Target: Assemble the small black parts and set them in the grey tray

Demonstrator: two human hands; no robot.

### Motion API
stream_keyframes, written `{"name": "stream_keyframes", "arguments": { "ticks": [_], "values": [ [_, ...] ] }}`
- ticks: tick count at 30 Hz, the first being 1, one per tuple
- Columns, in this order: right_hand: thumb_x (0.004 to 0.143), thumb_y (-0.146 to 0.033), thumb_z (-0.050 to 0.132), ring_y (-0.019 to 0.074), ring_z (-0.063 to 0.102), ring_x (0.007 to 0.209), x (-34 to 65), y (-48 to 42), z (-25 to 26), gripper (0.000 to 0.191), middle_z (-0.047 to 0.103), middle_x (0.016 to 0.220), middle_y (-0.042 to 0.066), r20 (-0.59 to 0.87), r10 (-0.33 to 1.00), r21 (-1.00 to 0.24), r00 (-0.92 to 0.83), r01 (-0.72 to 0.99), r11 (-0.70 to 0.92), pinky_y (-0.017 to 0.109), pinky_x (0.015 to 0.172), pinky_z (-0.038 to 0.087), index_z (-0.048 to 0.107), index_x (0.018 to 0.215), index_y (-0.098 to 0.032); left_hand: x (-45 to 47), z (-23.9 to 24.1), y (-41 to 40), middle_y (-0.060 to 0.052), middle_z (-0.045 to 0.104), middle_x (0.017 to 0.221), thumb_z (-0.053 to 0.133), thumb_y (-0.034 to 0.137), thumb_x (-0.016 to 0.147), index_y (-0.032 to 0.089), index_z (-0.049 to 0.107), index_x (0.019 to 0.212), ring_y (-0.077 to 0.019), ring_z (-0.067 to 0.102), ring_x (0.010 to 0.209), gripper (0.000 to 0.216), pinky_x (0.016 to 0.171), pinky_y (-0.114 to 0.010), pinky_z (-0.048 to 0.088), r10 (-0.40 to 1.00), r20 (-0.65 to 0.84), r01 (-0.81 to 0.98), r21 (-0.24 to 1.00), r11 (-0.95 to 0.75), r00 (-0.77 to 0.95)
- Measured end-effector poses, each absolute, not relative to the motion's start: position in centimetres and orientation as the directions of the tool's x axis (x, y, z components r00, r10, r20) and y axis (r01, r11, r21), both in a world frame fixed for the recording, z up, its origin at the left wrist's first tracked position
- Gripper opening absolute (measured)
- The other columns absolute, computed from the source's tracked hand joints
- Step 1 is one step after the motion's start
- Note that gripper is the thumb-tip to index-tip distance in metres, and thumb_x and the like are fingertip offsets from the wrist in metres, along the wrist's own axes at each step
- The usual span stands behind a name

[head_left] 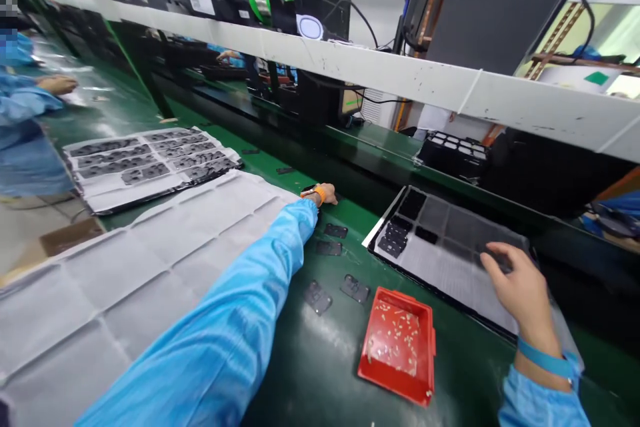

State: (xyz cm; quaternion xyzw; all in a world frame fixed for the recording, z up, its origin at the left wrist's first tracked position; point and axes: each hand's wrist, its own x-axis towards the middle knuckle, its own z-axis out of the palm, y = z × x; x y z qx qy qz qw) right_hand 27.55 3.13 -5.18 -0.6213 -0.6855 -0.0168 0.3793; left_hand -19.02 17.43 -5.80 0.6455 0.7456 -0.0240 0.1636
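Observation:
My left hand (327,193), an orange band at its wrist, reaches to the far side of the green bench; its fingers point away and any grip is hidden. Several flat black plates with small holes lie near it, among them one plate (336,231), another plate (355,288) and a third (318,297). My right hand (523,290), wearing a blue wrist strap, hovers over the right part of a sectioned tray (450,273). Its thumb and index finger are apart, with a dark patch between them. Black plates (395,237) fill some left sections of this tray.
A red bin (397,347) with small pale bits stands in front. To the left lie a large white sectioned sheet (150,267) and a tray of black parts (150,160). A white shelf beam (350,53) crosses above. Another person's blue sleeve (25,103) is at far left.

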Motion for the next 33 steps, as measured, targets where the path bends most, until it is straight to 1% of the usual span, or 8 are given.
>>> {"name": "stream_keyframes", "arguments": {
  "ticks": [7, 10, 14, 17, 20, 25, 29, 33],
  "values": [
    [0.079, -0.058, 0.065, 0.0324, 0.073, 0.095, 26.5, -0.7, -1.6, 0.042, 0.079, 0.101, 0.011, 0.420, 0.878, -0.730, 0.230, 0.660, 0.177, 0.046, 0.084, 0.056, 0.075, 0.099, -0.023, -17.4, -4.0, 15.1, -0.011, 0.064, 0.131, 0.067, 0.037, 0.099, 0.016, 0.062, 0.132, -0.0259, 0.067, 0.113, 0.039, 0.094, -0.046, 0.059, 0.959, -0.277, 0.917, 0.364, 0.165, -0.062],
    [0.083, -0.054, 0.066, 0.0304, 0.073, 0.095, 25.1, -1.3, -1.0, 0.036, 0.079, 0.100, 0.010, 0.408, 0.901, -0.744, 0.146, 0.625, 0.235, 0.045, 0.087, 0.056, 0.075, 0.097, -0.023, -14.6, -1.6, 13.7, -0.010, 0.067, 0.122, 0.065, 0.037, 0.100, 0.015, 0.064, 0.127, -0.0220, 0.069, 0.102, 0.034, 0.087, -0.042, 0.061, 0.971, -0.212, 0.862, 0.507, 0.017, 0.106],
    [0.085, -0.047, 0.067, 0.0256, 0.073, 0.091, 22.6, -2.1, -0.6, 0.031, 0.078, 0.102, 0.009, 0.405, 0.914, -0.781, 0.034, 0.532, 0.326, 0.043, 0.088, 0.057, 0.073, 0.102, -0.021, -8.4, 1.7, 9.9, -0.001, 0.069, 0.082, 0.066, 0.023, 0.096, 0.013, 0.067, 0.103, -0.0131, 0.067, 0.074, 0.012, 0.070, -0.025, 0.055, 0.893, -0.078, 0.697, 0.656, -0.289, 0.443],
    [0.087, -0.040, 0.068, 0.0202, 0.071, 0.084, 20.7, -2.7, -0.3, 0.036, 0.075, 0.106, 0.009, 0.427, 0.904, -0.828, -0.011, 0.396, 0.396, 0.036, 0.076, 0.059, 0.067, 0.117, -0.020, -4.4, 3.3, 5.4, 0.003, 0.064, 0.069, 0.065, 0.026, 0.092, 0.016, 0.065, 0.099, -0.0109, 0.061, 0.061, 0.013, 0.059, -0.021, 0.047, 0.776, -0.005, 0.536, 0.725, -0.432, 0.631],
    [0.091, -0.036, 0.066, 0.0156, 0.067, 0.073, 19.5, -3.5, 0.1, 0.024, 0.072, 0.094, 0.005, 0.455, 0.890, -0.840, -0.009, 0.326, 0.433, 0.030, 0.064, 0.056, 0.067, 0.109, -0.020, -2.4, 3.6, 1.7, 0.004, 0.058, 0.068, 0.065, 0.029, 0.087, 0.016, 0.065, 0.089, -0.0094, 0.052, 0.058, 0.013, 0.053, -0.021, 0.039, 0.683, 0.186, 0.330, 0.768, -0.550, 0.706],
    [0.091, -0.032, 0.069, 0.0102, 0.059, 0.055, 18.4, -4.7, 0.2, 0.018, 0.066, 0.079, -0.001, 0.473, 0.879, -0.857, 0.056, 0.259, 0.445, 0.024, 0.049, 0.050, 0.064, 0.104, -0.021, -0.8, 1.7, -0.5, 0.006, 0.049, 0.061, 0.065, 0.035, 0.086, 0.014, 0.064, 0.097, -0.0076, 0.042, 0.050, 0.024, 0.048, -0.021, 0.034, 0.743, 0.273, -0.020, 0.944, -0.330, 0.611],
    [0.092, -0.028, 0.069, 0.0119, 0.062, 0.057, 17.9, -4.8, 0.0, 0.013, 0.066, 0.079, -0.001, 0.598, 0.795, -0.769, 0.102, 0.353, 0.533, 0.024, 0.049, 0.052, 0.062, 0.103, -0.023, -0.1, 1.0, -1.0, 0.008, 0.045, 0.053, 0.067, 0.042, 0.087, 0.015, 0.060, 0.089, -0.0059, 0.036, 0.044, 0.029, 0.044, -0.021, 0.031, 0.812, 0.244, -0.161, 0.969, -0.186, 0.530],
    [0.094, -0.017, 0.066, 0.0173, 0.071, 0.078, 17.7, -4.7, 0.2, 0.009, 0.074, 0.093, 0.005, 0.842, 0.539, -0.409, -0.039, 0.606, 0.682, 0.031, 0.068, 0.061, 0.070, 0.100, -0.023, 0.1, 1.2, -1.6, 0.009, 0.042, 0.048, 0.071, 0.046, 0.085, 0.017, 0.053, 0.075, -0.0051, 0.034, 0.042, 0.035, 0.042, -0.020, 0.029, 0.849, 0.200, -0.198, 0.973, -0.116, 0.488]
  ]
}}
